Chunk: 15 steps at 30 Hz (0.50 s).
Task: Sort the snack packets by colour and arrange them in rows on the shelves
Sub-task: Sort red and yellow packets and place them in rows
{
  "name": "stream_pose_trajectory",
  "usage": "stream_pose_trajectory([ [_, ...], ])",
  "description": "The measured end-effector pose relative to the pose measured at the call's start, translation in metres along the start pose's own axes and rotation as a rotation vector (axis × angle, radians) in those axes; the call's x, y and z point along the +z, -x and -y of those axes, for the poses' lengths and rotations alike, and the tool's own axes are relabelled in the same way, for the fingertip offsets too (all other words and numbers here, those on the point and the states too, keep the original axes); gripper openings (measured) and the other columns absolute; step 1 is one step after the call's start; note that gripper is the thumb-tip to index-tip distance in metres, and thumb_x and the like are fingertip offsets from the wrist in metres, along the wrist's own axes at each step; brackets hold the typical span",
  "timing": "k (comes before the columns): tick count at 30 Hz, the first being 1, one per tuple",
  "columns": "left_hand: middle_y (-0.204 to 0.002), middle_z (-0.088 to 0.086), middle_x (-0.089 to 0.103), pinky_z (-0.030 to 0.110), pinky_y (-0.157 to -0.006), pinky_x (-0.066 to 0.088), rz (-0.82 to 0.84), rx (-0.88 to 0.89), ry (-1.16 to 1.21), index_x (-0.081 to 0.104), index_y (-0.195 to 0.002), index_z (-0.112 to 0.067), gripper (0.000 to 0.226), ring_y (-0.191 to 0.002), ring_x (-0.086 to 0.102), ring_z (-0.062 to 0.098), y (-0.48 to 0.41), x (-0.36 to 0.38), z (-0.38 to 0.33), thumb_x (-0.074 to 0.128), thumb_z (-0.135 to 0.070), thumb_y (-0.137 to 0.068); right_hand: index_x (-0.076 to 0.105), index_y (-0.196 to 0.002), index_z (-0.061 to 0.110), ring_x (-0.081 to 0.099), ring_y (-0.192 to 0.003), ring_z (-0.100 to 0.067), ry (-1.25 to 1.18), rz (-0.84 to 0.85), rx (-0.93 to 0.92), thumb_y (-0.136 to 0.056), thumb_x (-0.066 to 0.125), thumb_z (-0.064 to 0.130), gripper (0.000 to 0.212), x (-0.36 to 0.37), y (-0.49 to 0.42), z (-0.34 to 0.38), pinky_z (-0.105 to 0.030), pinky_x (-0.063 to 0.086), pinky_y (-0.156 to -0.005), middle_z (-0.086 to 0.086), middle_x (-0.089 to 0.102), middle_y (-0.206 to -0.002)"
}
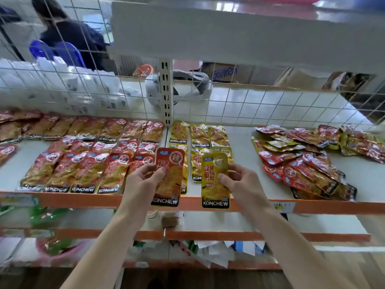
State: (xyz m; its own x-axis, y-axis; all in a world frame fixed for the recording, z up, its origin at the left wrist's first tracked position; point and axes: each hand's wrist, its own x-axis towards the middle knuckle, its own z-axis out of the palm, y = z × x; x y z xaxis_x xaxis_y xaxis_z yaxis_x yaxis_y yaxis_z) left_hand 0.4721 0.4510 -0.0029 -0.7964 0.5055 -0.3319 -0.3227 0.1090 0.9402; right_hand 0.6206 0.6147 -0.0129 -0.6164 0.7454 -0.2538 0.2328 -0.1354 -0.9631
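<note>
Far left, the red rows (83, 159) run tight across the shelf (239, 163), front packets sitting right at the orange lip (62, 198), and that's the danger: one careless nudge could tip one off towards the lower shelf. Moving in, the left hand (143, 180) has a red packet (168, 176) pinched upright, thumb on the face, fingers curled behind, held above the shelf front right where red meets yellow. Little room shows there, so setting it down risks it lapping over the yellow rows (200, 138) and muddling the colours. Next across, the right hand (243, 184) clamps a yellow packet (215, 180) the same way, thumb in front, fingers behind, its bottom edge hanging past the lip. Glossy foil in a light pinch, I'd say, so a slip is possible. Bare shelf opens just right of the yellow block, good room for a new column. Far right sits the unsorted pile (302, 159), spilling close to the front edge, and a sleeve-free forearm sweeping through could drag it off
</note>
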Motion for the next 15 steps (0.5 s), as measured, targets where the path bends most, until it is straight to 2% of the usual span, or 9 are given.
stream_pose_trajectory([
  [4,-0.08,0.005,0.077,0.056,-0.079,0.059,0.018,0.003,-0.011,0.071,-0.097,-0.016,0.006,-0.074,0.075,0.028,-0.019,-0.006,-0.003,0.068,-0.019,-0.093,0.067,-0.104,0.02,0.073,-0.082,-0.01,0.057,-0.038,-0.014,-0.091,0.068,0.007,0.018,0.011,-0.02,-0.004,-0.019,0.055,-0.066,0.001,0.077,-0.09],
  [8,-0.086,0.006,0.077,0.057,-0.087,0.057,0.046,-0.012,-0.03,0.071,-0.096,-0.018,0.005,-0.083,0.075,0.03,-0.031,-0.012,-0.001,0.07,-0.02,-0.092,0.068,-0.107,0.014,0.073,-0.083,-0.013,0.136,-0.075,-0.013,-0.09,0.07,0.007,0.019,0.02,-0.036,-0.012,-0.021,0.056,-0.068,-0.003,0.076,-0.092],
  [11,-0.09,0.007,0.077,0.059,-0.092,0.054,0.058,-0.015,-0.044,0.072,-0.097,-0.019,0.007,-0.091,0.073,0.033,-0.041,-0.014,-0.003,0.071,-0.021,-0.091,0.069,-0.106,0.012,0.072,-0.086,-0.017,0.226,-0.096,-0.013,-0.088,0.073,0.009,0.019,0.026,-0.046,-0.018,-0.032,0.06,-0.077,-0.005,0.075,-0.091],
  [13,-0.087,0.008,0.077,0.058,-0.09,0.055,0.073,-0.02,-0.036,0.072,-0.096,-0.016,0.006,-0.087,0.074,0.032,-0.045,-0.014,-0.005,0.07,-0.018,-0.091,0.07,-0.099,0.018,0.072,-0.087,-0.019,0.286,-0.104,-0.022,-0.087,0.074,0.012,0.014,0.029,-0.05,-0.02,-0.039,0.059,-0.084,-0.003,0.075,-0.09],
  [15,-0.085,0.008,0.077,0.056,-0.086,0.057,0.086,-0.025,-0.037,0.071,-0.098,-0.013,0.008,-0.082,0.075,0.03,-0.048,-0.016,-0.005,0.069,-0.017,-0.092,0.07,-0.102,0.017,0.071,-0.086,-0.016,0.334,-0.113,-0.028,-0.086,0.075,0.014,0.016,0.031,-0.054,-0.02,-0.04,0.059,-0.085,0.0,0.074,-0.088],
])
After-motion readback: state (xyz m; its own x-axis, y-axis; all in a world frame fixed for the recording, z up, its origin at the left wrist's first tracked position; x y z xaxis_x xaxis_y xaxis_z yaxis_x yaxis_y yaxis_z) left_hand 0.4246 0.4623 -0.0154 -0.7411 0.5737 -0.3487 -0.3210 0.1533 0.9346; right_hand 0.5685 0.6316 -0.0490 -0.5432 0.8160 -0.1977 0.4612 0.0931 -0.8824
